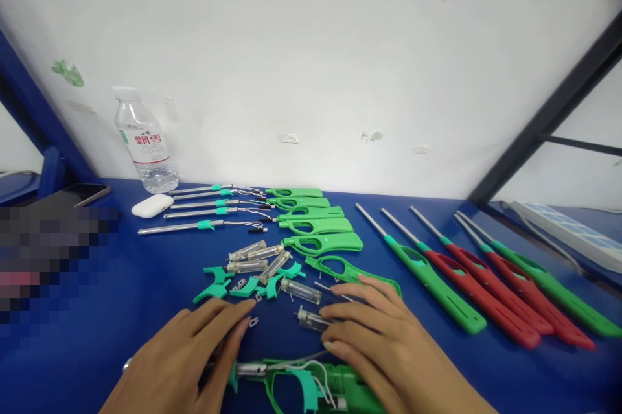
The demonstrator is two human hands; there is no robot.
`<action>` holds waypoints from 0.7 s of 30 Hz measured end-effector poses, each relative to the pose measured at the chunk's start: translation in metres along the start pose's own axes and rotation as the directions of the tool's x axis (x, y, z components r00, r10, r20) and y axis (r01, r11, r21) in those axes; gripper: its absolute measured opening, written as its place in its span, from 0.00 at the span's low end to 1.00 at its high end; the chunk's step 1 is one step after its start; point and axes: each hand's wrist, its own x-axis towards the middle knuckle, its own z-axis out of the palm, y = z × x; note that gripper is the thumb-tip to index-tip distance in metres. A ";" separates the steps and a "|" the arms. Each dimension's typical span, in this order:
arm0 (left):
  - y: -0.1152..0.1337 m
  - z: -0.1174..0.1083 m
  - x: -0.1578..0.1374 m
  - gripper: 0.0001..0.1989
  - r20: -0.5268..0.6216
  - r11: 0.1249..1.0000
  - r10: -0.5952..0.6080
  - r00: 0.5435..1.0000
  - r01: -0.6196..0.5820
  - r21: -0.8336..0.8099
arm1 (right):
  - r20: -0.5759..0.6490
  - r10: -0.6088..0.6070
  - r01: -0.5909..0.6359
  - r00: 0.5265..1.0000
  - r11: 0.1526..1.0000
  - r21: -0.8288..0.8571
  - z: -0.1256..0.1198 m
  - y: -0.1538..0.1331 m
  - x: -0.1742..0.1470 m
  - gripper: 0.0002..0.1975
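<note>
Big blue table [121, 284] fills most of the view, pushed up against a plain white wall [311, 45] with a few bits of tape stuck on it. Right at the near edge lies a half-built green lighter [301, 385], long axis running left to right, metal tube end pointing left and the open handle with its white wires on the right. Left hand [189, 359] lies over the tube end, fingers together and curled down onto it; right hand [383, 343] is pressed on the handle end, fingers slightly spread with the tips on the green shell, so both are touching it, neither nearer. Off to the right is a row of finished lighters [486, 284], green and red, lying slanted. Behind the hands sit empty green handle shells [315, 223], metal tubes with wires [204, 210], little clear gas tanks [253, 258] and teal triggers [228, 281]. A water bottle [143, 142] stands by the wall.
</note>
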 end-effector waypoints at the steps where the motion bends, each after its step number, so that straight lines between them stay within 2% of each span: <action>1: -0.001 -0.001 0.006 0.22 0.003 1.000 -0.010 1.000 0.010 -0.011 | -0.016 -0.007 0.007 1.000 1.000 0.001 0.001 0.001 0.000 0.11; 3: -0.002 -0.002 0.019 0.24 0.035 0.995 -0.037 0.999 0.040 -0.094 | -0.037 -0.011 0.012 0.999 1.000 0.018 0.005 0.003 -0.001 0.10; 7: -0.002 -0.004 0.039 0.19 0.145 0.969 -0.058 0.988 0.091 -0.228 | -0.063 0.038 -0.032 0.997 0.996 0.083 0.010 0.003 -0.002 0.07; 11: 0.001 -0.004 0.046 0.19 0.186 0.956 -0.057 0.981 0.107 -0.271 | -0.029 0.074 -0.069 0.997 0.986 0.149 0.011 0.001 -0.003 0.12; 14: 0.003 -0.003 0.042 0.18 0.177 0.950 -0.075 0.981 0.124 -0.286 | -0.019 0.122 -0.118 0.992 0.979 0.167 0.012 -0.002 -0.006 0.20; 16: 0.004 -0.003 0.037 0.17 0.130 0.948 -0.101 0.986 0.135 -0.287 | -0.009 0.139 -0.136 0.990 0.976 0.171 0.012 -0.004 -0.007 0.25; 19: 0.009 -0.004 0.030 0.14 0.048 0.937 -0.152 0.987 0.159 -0.309 | -0.039 0.139 -0.130 0.990 0.976 0.174 0.011 -0.007 -0.006 0.26; 21: 0.015 -0.005 0.028 0.12 0.040 0.916 -0.172 0.984 0.174 -0.362 | -0.092 0.129 -0.114 0.987 0.981 0.157 0.010 -0.008 -0.005 0.24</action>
